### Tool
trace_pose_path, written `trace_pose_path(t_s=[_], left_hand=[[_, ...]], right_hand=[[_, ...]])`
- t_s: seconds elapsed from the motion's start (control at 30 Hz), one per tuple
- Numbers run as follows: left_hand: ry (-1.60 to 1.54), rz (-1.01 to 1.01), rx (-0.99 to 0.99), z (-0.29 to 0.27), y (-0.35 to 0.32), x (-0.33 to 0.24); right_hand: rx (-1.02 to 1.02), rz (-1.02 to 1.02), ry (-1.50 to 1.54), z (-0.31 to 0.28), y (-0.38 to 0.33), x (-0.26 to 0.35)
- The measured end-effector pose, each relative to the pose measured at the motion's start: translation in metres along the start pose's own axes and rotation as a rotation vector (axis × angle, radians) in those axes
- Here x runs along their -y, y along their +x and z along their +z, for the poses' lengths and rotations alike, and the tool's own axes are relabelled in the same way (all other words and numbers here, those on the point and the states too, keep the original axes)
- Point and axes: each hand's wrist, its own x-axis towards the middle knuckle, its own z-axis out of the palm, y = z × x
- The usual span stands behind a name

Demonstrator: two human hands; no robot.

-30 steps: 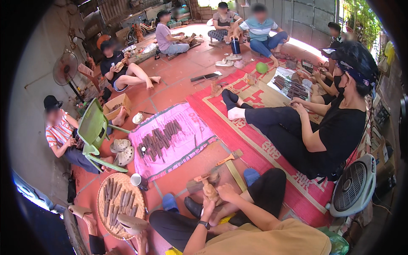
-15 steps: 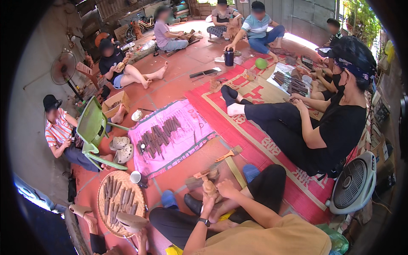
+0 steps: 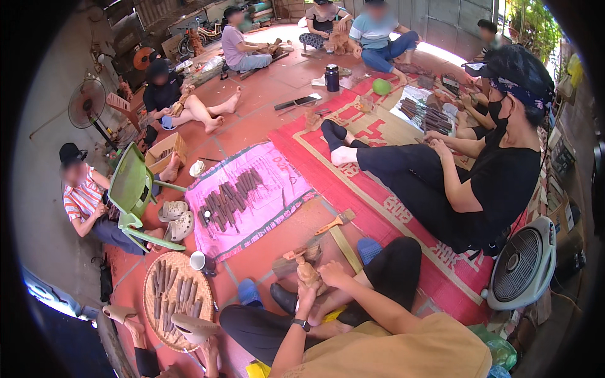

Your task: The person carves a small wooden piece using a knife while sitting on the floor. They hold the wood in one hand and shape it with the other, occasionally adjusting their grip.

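Observation:
My left hand (image 3: 305, 296), with a dark watch on its wrist, is wrapped round a carved wooden figure (image 3: 307, 273) of pale brown wood, held upright over my crossed legs. My right hand (image 3: 335, 276) is closed close beside the figure's right side; anything in its fingers is hidden. Behind the figure, wooden blocks (image 3: 285, 267) lie on the red tiles. A brush with a yellow handle (image 3: 333, 223) rests farther off, near a flat wooden strip (image 3: 347, 253).
A round woven tray (image 3: 151, 296) with brown sticks lies left, by a white mug (image 3: 198, 260). Ahead, a pink cloth (image 3: 277, 179) bears more sticks. A green chair (image 3: 131, 179) stands left, a grey fan (image 3: 522, 268) right. A person in black (image 3: 504, 173) sits on the red mat (image 3: 435, 249).
The view has shifted slightly. My hands keep nearly the same hold beside the figure. At the back, a person in a blue shirt has drawn a hand away from the dark flask.

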Motion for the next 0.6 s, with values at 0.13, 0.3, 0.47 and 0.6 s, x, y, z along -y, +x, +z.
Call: trace_pose_path(t_s=[0.13, 0.3, 0.47, 0.6], left_hand=[[-0.034, 0.08, -0.018, -0.013, 0.025, 0.054], [-0.027, 0.037, 0.01, -0.006, 0.005, 0.008], [0.013, 0.09, -0.053, -0.012, 0.006, 0.021], [0.091, 0.048, -0.093, -0.009, -0.005, 0.002]], right_hand=[[0.058, -0.071, -0.11, -0.015, 0.002, 0.024], [-0.022, -0.039, -0.058, -0.005, 0.003, 0.013], [-0.031, -0.116, -0.15, -0.013, -0.004, 0.029], [0.168, -0.06, -0.051, -0.009, 0.002, -0.003]])
